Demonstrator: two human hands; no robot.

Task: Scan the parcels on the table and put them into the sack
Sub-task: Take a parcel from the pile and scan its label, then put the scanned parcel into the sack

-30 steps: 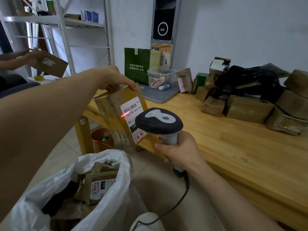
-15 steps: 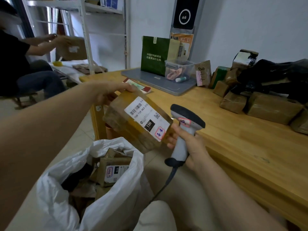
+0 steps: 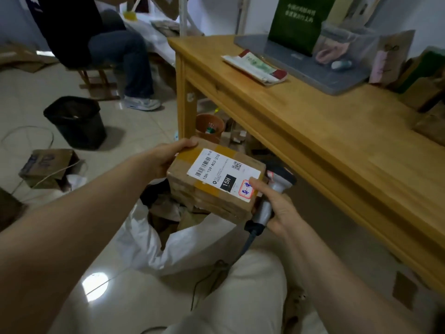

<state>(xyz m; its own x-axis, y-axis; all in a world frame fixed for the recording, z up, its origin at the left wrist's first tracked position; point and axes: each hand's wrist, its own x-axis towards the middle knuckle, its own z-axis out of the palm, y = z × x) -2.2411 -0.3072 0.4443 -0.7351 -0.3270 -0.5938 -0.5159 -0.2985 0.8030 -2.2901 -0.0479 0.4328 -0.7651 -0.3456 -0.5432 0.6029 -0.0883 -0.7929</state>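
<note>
Brown taped cardboard parcel (image 3: 212, 189) held over white plastic sack (image 3: 154, 247): left hand (image 3: 166, 157) fingers clasp it, right hand (image 3: 279, 210) fingers wrap grey handheld scanner (image 3: 277, 183). Likely the bagging step; next, lower and release.

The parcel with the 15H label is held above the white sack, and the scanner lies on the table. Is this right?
Not fully. The head view shows the scanner gripped in the right hand beside the parcel, not lying on the table. The rest is right.
</note>
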